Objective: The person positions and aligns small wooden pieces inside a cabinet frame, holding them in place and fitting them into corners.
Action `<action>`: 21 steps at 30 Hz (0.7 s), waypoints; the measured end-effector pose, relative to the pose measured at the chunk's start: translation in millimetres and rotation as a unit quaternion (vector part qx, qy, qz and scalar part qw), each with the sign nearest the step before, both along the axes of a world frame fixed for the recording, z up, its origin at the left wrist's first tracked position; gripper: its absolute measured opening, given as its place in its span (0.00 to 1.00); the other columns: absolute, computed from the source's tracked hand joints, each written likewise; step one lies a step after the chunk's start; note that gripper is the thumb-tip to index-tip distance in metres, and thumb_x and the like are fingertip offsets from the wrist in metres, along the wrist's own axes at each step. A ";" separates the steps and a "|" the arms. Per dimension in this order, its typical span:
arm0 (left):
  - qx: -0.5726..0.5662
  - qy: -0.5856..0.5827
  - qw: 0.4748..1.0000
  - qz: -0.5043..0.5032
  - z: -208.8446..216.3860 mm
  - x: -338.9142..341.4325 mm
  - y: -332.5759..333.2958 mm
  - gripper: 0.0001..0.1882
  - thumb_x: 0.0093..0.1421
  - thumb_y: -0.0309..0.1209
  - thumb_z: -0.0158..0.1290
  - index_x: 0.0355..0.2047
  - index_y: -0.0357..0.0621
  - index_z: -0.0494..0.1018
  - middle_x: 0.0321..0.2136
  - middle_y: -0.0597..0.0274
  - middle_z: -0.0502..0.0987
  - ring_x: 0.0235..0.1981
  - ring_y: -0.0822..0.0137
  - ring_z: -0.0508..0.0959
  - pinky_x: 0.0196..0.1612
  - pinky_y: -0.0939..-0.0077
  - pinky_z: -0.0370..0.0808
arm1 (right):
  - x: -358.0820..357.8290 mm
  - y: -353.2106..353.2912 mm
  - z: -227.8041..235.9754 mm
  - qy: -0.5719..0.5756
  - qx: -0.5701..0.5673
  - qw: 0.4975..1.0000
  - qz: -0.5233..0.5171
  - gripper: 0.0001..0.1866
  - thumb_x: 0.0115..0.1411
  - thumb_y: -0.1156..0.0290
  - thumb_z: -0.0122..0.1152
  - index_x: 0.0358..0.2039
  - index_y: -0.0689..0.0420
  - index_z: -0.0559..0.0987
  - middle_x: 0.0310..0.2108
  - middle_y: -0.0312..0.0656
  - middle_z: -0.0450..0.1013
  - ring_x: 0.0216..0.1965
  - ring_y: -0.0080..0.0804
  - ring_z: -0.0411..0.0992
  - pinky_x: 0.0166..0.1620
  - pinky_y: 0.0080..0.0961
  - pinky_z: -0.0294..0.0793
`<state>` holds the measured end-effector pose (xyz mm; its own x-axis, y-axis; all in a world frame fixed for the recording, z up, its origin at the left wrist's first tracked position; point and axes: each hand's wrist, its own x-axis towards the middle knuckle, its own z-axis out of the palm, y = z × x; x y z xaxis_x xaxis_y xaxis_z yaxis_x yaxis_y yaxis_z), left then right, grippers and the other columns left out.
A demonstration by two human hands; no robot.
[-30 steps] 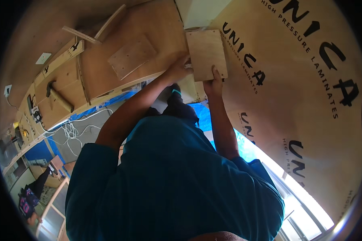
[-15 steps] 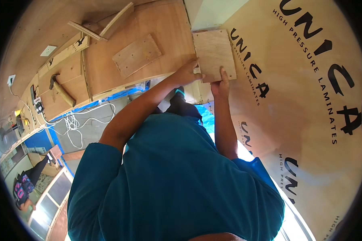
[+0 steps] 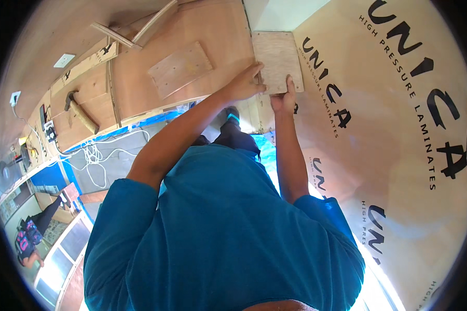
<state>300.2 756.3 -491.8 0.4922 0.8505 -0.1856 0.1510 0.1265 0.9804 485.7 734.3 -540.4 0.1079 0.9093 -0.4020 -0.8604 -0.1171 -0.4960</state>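
Small plywood board (image 3: 279, 54) sits in the corner between the right end of the bench (image 3: 132, 72) and the big printed sheet (image 3: 386, 140), far edge by the base of a white panel (image 3: 283, 15). Flat, thin, rectangular. Looks light for its size, stiff, not fragile; won't bend in the grip. Face looks dry, probably not slippery; raw edges may splinter. Best hold: opposite edges, or near edge with thumb on top and fingers beneath.

Right hand (image 3: 284, 98) does about that: narrow pinch on the near edge, thumb on the upper face, fingers mostly hidden below. Left hand (image 3: 247, 84) is at the left edge near the close corner, thumb and index spread apart; can't tell whether it grips or only steadies. Whether anything supports the board underneath is hidden.

Edges: bench end runs just beside the board's left side, printed sheet just beside its right, white panel beyond. Tight on three sides; open room is toward the person's body and upward.

Further out, on the bench: a second wooden panel (image 3: 180, 70) left of the left hand, then wood strips (image 3: 153, 23) and a hammer (image 3: 83, 113). Below the bench edge, white cable (image 3: 92, 154) lies loosely looped; blue film (image 3: 266, 151) shows between the person and the printed sheet.
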 end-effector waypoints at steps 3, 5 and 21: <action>-0.036 0.025 0.999 0.016 6.2 3.9 7.9 0.43 0.59 0.29 0.60 0.70 0.33 0.50 0.69 0.43 0.55 0.68 0.51 0.62 0.65 0.64 0.66 | 5.9 5.1 -6.8 0.014 0.002 1.000 0.021 0.26 0.70 0.60 0.53 0.63 0.58 0.66 0.61 0.46 0.69 0.61 0.43 0.69 0.63 0.44 0.70; -0.056 0.026 0.998 0.018 4.5 2.7 7.8 0.44 0.59 0.31 0.60 0.70 0.33 0.51 0.68 0.43 0.57 0.67 0.51 0.63 0.65 0.63 0.66 | 3.5 4.2 -8.4 0.017 0.005 0.999 0.032 0.26 0.70 0.59 0.53 0.63 0.58 0.66 0.61 0.46 0.69 0.61 0.44 0.69 0.64 0.45 0.69; 0.012 -0.019 0.992 0.126 -15.6 32.6 -8.2 0.46 0.52 0.32 0.64 0.68 0.32 0.55 0.69 0.40 0.53 0.70 0.49 0.57 0.69 0.64 0.59 | 1.3 1.4 -2.1 0.019 0.005 0.999 0.027 0.28 0.70 0.60 0.51 0.65 0.60 0.64 0.65 0.52 0.64 0.65 0.52 0.63 0.67 0.53 0.62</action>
